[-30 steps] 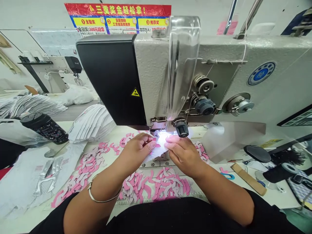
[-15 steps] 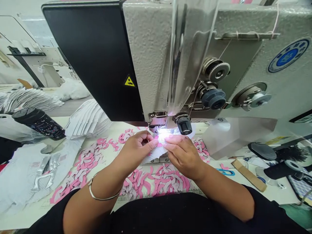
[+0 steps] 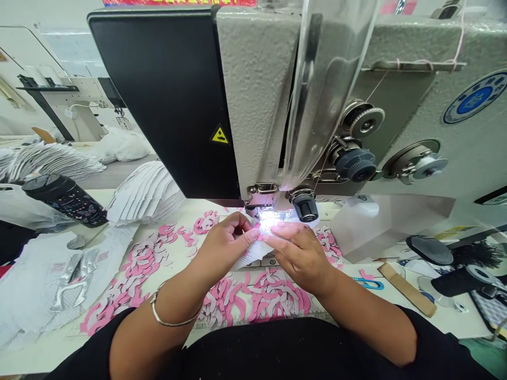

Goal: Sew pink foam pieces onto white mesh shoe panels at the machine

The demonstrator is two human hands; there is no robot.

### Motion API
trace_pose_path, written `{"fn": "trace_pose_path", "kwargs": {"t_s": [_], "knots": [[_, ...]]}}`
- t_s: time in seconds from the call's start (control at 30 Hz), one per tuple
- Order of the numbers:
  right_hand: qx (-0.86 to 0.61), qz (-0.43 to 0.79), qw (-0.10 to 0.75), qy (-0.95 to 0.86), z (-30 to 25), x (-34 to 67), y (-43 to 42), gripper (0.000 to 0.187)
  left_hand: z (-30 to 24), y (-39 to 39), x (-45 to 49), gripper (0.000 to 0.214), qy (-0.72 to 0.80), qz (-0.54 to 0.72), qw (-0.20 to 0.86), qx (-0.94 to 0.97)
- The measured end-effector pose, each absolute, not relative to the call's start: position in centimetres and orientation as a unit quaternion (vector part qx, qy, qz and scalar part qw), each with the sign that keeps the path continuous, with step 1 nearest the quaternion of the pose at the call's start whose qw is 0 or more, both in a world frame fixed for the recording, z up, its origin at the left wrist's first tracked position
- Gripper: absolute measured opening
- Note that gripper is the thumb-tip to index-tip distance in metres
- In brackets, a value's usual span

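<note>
My left hand (image 3: 225,243) and my right hand (image 3: 299,250) meet under the head of a grey sewing machine (image 3: 257,105), right below its lit presser foot (image 3: 263,208). Both pinch a small white mesh fabric piece (image 3: 253,253) with a pink trim piece at its top edge, fingertips touching each other. The fabric lies on the machine bed in the lamp's glare. A silver bangle sits on my left wrist (image 3: 174,314). A clear plastic guard (image 3: 328,84) hangs in front of the needle area.
Pink and white cut pieces (image 3: 253,295) lie scattered around my hands. Stacks of white mesh parts (image 3: 146,192) and a black bottle (image 3: 65,198) stand at the left. Blue snips (image 3: 366,283), a cardboard strip and black parts lie at the right. Another sewing machine (image 3: 59,100) stands far left.
The view has come closer to the machine head. My hands have drawn together at the presser foot, and the fabric has shifted slightly towards the needle.
</note>
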State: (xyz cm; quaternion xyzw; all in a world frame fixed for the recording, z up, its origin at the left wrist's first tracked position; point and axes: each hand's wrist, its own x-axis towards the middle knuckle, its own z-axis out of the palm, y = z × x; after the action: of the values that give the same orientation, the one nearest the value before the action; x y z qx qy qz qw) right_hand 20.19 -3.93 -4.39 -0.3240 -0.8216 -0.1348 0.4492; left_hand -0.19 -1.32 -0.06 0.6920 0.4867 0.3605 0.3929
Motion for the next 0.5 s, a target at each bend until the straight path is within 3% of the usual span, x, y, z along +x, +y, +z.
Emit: {"fn": "trace_pose_path", "kwargs": {"t_s": [0.27, 0.5], "knots": [[-0.321, -0.123, 0.466, -0.815, -4.72, 20.03, -4.0, 0.048, -0.39, -1.06, 0.07, 0.027, 0.472, 0.376, 0.468, 0.645], [-0.32, -0.135, 0.465, -0.814, -4.47, 20.0, -4.14, 0.038, -0.64, -1.02, 0.41, 0.03, 0.417, 0.373, 0.623, 0.548]]}}
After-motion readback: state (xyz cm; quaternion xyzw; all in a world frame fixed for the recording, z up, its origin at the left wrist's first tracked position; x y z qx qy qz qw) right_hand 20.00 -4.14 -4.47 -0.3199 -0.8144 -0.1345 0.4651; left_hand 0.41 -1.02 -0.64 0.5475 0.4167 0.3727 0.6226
